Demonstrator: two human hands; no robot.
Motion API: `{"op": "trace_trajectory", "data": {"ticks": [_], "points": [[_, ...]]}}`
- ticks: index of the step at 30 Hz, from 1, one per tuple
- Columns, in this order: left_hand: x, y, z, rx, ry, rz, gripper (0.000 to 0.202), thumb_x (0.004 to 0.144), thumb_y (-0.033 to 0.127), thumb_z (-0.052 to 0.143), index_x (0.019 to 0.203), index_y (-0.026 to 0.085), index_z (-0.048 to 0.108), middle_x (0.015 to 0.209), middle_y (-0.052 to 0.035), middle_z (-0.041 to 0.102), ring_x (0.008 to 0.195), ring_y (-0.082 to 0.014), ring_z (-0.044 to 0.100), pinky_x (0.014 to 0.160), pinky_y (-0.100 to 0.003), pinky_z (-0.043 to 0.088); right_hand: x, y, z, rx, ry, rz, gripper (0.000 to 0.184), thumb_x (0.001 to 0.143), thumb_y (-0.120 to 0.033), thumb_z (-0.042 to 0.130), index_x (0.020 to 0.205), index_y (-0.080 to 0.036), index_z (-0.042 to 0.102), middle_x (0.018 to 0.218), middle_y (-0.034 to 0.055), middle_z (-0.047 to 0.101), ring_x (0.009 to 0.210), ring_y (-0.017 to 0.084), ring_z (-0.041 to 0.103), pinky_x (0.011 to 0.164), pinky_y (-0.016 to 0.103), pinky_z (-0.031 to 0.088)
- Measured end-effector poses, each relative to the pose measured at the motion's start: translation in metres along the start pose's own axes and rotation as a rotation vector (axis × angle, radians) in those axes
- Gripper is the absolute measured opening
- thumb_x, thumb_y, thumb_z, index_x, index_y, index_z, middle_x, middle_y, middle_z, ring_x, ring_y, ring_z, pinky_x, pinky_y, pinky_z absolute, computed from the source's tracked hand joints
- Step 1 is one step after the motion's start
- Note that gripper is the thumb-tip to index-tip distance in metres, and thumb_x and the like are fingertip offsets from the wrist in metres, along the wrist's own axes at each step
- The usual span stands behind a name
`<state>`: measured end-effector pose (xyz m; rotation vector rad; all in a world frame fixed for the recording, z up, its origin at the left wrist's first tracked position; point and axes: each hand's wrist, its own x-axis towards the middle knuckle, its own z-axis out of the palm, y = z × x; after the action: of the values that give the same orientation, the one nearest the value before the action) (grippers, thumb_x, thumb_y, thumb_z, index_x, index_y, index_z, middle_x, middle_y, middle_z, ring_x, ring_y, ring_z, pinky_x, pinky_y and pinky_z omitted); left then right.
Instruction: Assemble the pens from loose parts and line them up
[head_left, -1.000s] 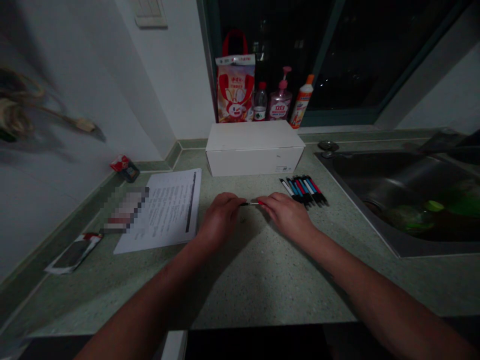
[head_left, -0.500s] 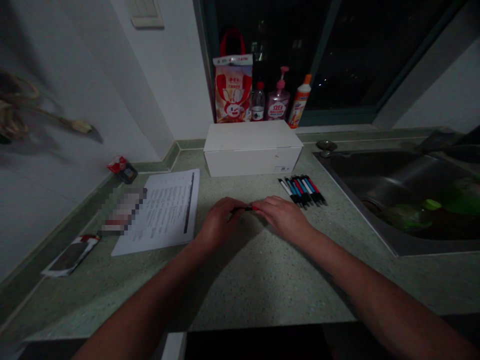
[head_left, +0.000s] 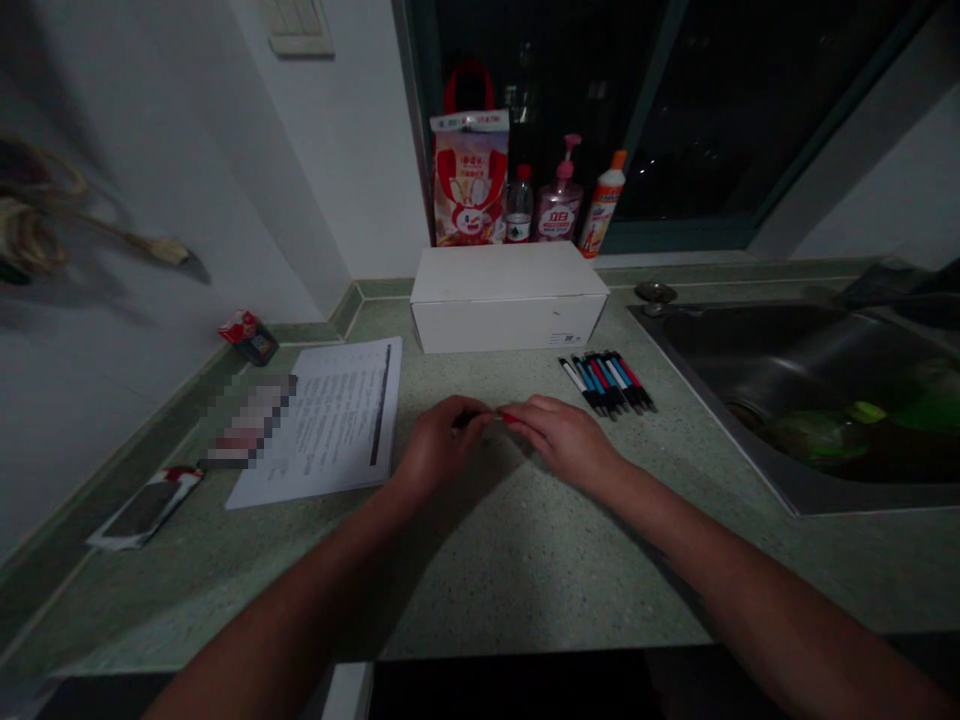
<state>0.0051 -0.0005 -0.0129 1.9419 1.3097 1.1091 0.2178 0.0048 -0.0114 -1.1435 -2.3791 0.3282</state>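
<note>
A slim pen [head_left: 487, 416] lies level between my hands above the speckled green countertop [head_left: 517, 560]. It has a dark end and a red end. My left hand [head_left: 442, 445] pinches the dark end, and my right hand [head_left: 559, 435] pinches the red end. My fingers hide most of the shaft. Just beyond my right hand, several black, blue and red pens [head_left: 607, 383] lie side by side. To the left of my left hand is a printed paper sheet [head_left: 330, 420].
A white cardboard box [head_left: 508, 300] stands behind the hands, with a snack bag [head_left: 470, 178] and bottles [head_left: 559, 205] on the sill behind it. A steel sink [head_left: 780, 390] lies right. A pixelated item [head_left: 251, 425], a small red packet [head_left: 247, 337] and a flat packet [head_left: 146, 508] lie left.
My hands have drawn closer together. The pale middle of the pen, visible a second ago, is now mostly hidden, and the pen's dark and red ends sit nearer each other.
</note>
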Motion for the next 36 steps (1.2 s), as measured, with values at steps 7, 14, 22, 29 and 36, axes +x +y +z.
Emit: {"op": "trace_trajectory", "data": {"ticks": [7, 14, 22, 29, 36], "points": [[0.000, -0.003, 0.006, -0.126, -0.019, -0.098, 0.011, 0.081, 0.026, 0.074, 0.082, 0.021, 0.064, 0.077, -0.0031, 0.074, 0.070, -0.0186, 0.069, 0.064, -0.032, 0.057, -0.001, 0.000, 0.004, -0.016, -0.024, -0.019, 0.028, 0.100, -0.022, 0.051, 0.122, -0.024, 0.069, 0.105, 0.0073, 0.072, 0.096, 0.021, 0.067, 0.082, 0.033, 0.052], [0.001, 0.003, 0.000, -0.150, -0.034, -0.067, 0.006, 0.087, 0.026, 0.067, 0.084, 0.021, 0.069, 0.079, -0.0044, 0.075, 0.070, -0.0180, 0.069, 0.065, -0.031, 0.058, 0.000, -0.001, 0.002, -0.027, -0.016, 0.009, 0.028, 0.101, -0.023, 0.050, 0.121, -0.022, 0.069, 0.103, 0.0079, 0.072, 0.096, 0.022, 0.067, 0.082, 0.034, 0.052], [0.002, -0.001, 0.000, -0.137, -0.053, -0.014, 0.016, 0.090, 0.020, 0.060, 0.097, 0.020, 0.074, 0.096, -0.0073, 0.078, 0.087, -0.0194, 0.073, 0.081, -0.036, 0.060, 0.000, 0.004, 0.000, -0.038, 0.027, -0.021, 0.028, 0.102, -0.029, 0.049, 0.120, -0.022, 0.069, 0.100, 0.0083, 0.072, 0.094, 0.022, 0.066, 0.081, 0.034, 0.052], [0.001, -0.007, 0.001, -0.058, -0.014, 0.033, 0.014, 0.088, 0.016, 0.061, 0.096, 0.020, 0.072, 0.090, -0.0055, 0.077, 0.082, -0.0188, 0.073, 0.079, -0.036, 0.061, 0.001, 0.001, 0.000, 0.034, 0.036, 0.094, 0.025, 0.101, -0.029, 0.052, 0.121, -0.023, 0.066, 0.100, 0.0070, 0.075, 0.088, 0.022, 0.070, 0.075, 0.033, 0.052], [0.002, -0.002, -0.002, -0.031, -0.006, 0.143, 0.019, 0.086, 0.010, 0.060, 0.081, 0.024, 0.072, 0.095, -0.0046, 0.076, 0.089, -0.0192, 0.072, 0.084, -0.038, 0.060, 0.002, -0.001, -0.005, -0.021, 0.014, 0.070, 0.026, 0.104, -0.031, 0.045, 0.107, -0.023, 0.070, 0.100, 0.0066, 0.074, 0.095, 0.022, 0.069, 0.080, 0.034, 0.051]]}}
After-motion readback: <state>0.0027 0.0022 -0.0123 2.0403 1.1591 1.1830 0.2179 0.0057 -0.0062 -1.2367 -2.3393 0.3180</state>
